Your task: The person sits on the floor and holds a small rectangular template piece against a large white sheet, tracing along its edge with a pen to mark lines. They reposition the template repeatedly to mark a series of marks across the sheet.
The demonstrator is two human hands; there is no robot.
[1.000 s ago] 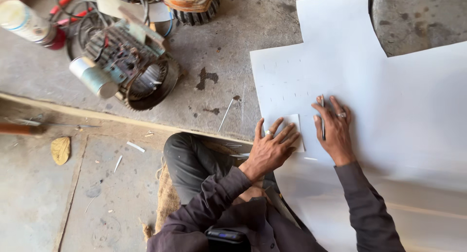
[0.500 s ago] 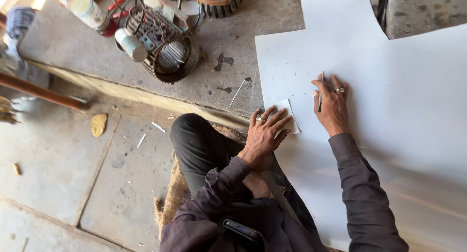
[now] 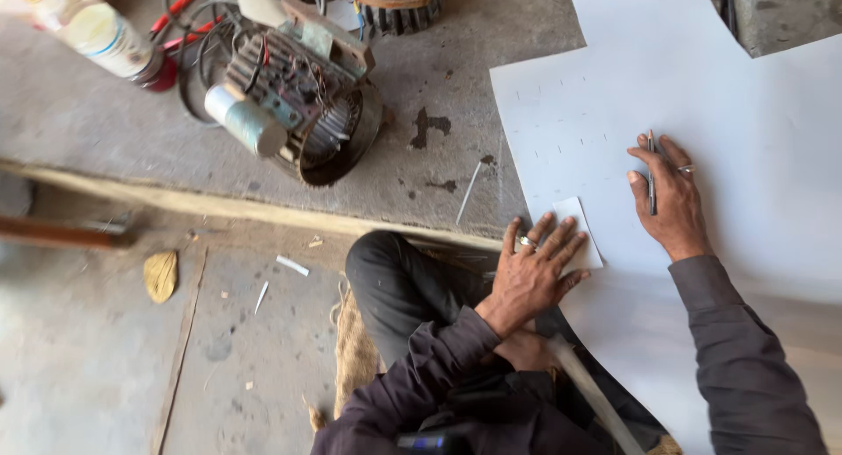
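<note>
Here, your left hand (image 3: 531,275) presses flat, fingers spread, pinning the small white paper template (image 3: 581,236) against the large white sheet (image 3: 763,130); your right hand (image 3: 671,200) grips a slim pen (image 3: 651,170).

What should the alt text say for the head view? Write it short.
A seated person's left hand presses a small paper card flat on a big white sheet, while the right hand holds a pen on the sheet. A stripped electric motor and a plastic bottle lie on the concrete floor.

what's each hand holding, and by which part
The right hand holds a pen along its lower shaft. The left hand grips nothing, pressing flat on a small card.
</note>
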